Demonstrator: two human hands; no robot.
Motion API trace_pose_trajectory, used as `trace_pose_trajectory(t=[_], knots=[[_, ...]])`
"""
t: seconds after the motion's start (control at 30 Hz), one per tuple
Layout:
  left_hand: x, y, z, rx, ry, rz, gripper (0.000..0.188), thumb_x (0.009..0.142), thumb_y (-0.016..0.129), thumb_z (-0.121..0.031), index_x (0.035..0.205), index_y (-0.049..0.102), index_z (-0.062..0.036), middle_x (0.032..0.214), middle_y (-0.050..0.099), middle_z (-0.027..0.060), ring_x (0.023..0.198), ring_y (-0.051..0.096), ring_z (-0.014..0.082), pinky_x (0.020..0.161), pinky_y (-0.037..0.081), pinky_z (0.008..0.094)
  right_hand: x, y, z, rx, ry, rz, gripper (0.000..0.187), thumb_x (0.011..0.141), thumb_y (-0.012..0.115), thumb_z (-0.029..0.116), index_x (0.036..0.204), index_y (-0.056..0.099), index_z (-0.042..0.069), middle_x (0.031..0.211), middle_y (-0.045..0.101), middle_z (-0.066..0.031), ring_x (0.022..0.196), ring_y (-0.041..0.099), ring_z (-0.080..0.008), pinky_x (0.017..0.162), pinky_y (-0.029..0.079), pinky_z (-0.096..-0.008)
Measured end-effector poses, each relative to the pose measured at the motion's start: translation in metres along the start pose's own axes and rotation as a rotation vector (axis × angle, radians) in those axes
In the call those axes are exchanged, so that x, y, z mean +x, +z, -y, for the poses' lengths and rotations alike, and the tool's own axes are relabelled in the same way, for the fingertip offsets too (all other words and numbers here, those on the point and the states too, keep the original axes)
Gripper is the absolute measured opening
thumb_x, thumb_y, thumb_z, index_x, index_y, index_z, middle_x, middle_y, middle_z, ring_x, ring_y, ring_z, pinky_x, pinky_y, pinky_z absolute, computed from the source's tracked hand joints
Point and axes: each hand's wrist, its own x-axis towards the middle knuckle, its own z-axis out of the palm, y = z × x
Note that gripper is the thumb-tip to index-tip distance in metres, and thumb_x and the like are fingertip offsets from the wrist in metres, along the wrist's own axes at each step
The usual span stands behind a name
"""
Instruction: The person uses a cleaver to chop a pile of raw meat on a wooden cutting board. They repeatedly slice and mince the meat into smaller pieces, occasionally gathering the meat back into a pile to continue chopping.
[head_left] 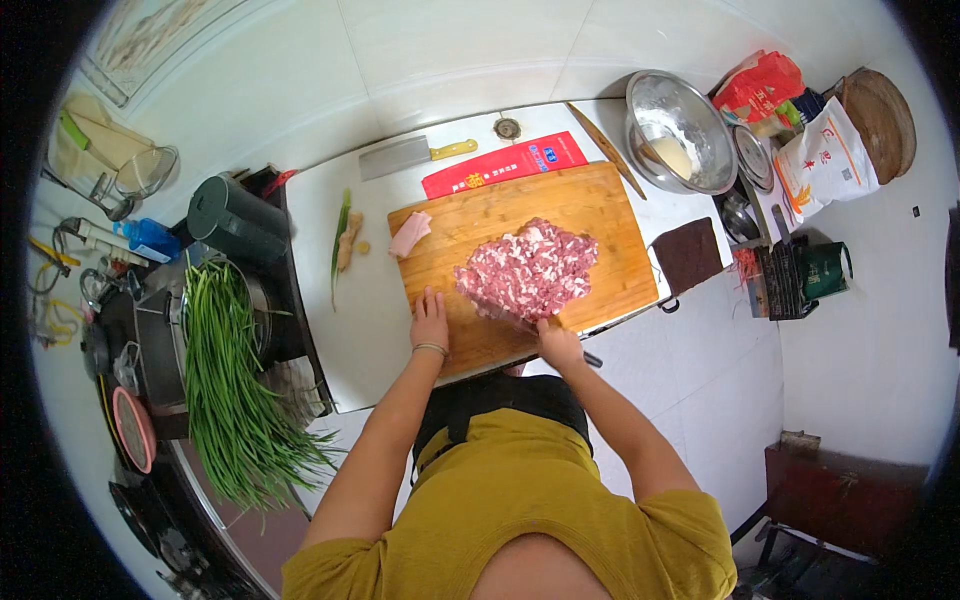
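A heap of chopped pink and white meat [528, 268] is spread over the middle of the wooden cutting board [615, 215]. My right hand [559, 345] is closed round a knife [593, 359]; its dark handle end sticks out on the right. The blade lies low at the heap's near edge and is partly blurred. My left hand [429, 320] lies on the board's left side with fingers stretched forward, holding nothing, left of the meat. At the board's far left corner sits a pale pink slab of meat [410, 234].
Behind the board lie a cleaver [405, 156], a red paper packet [505, 165] and a pointed wooden stick [606, 150]. A steel bowl [690, 105] with dough stands far right. Left are scallion [341, 240], ginger [349, 242] and a large bunch of green chives [235, 400].
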Motion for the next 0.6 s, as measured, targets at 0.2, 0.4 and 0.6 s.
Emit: trace_pose_trajectory(t=[0.2,0.4,0.6], knots=[[-0.001,-0.001,0.001,-0.069,-0.005,0.01,0.066,0.08,0.05,-0.01,0.137,0.018,-0.0042,0.144,0.012,0.0161,0.129,0.02,0.0318,0.105,0.027,0.0347,0.046,-0.029,-0.016,0.24,0.064,0.061,0.034,0.083,0.051,0.035,0.093,0.061,0.003,0.081,0.06,-0.0257,0.079,0.058,-0.0409,0.069,0.047,-0.0478],[0.006,0.023,0.006,0.018,0.01,-0.121,0.067,0.079,0.05,-0.01,0.137,0.018,-0.0049,0.144,0.014,0.0153,0.128,0.021,0.0313,0.104,0.028,0.0353,0.055,-0.047,-0.027,0.464,-0.028,0.094,0.033,0.083,0.054,0.032,0.092,0.059,0.0,0.079,0.059,-0.0253,0.076,0.058,-0.0402,0.068,0.046,-0.046],[0.009,0.041,0.002,0.059,-0.024,-0.226,0.092,0.065,0.071,-0.019,0.138,0.017,-0.0059,0.144,0.013,0.0145,0.13,0.02,0.0306,0.102,0.03,0.0356,0.035,-0.165,0.031,0.703,0.141,-0.375,0.03,0.087,0.051,0.025,0.09,0.057,-0.004,0.07,0.057,-0.0275,0.069,0.057,-0.0437,0.059,0.044,-0.0465]])
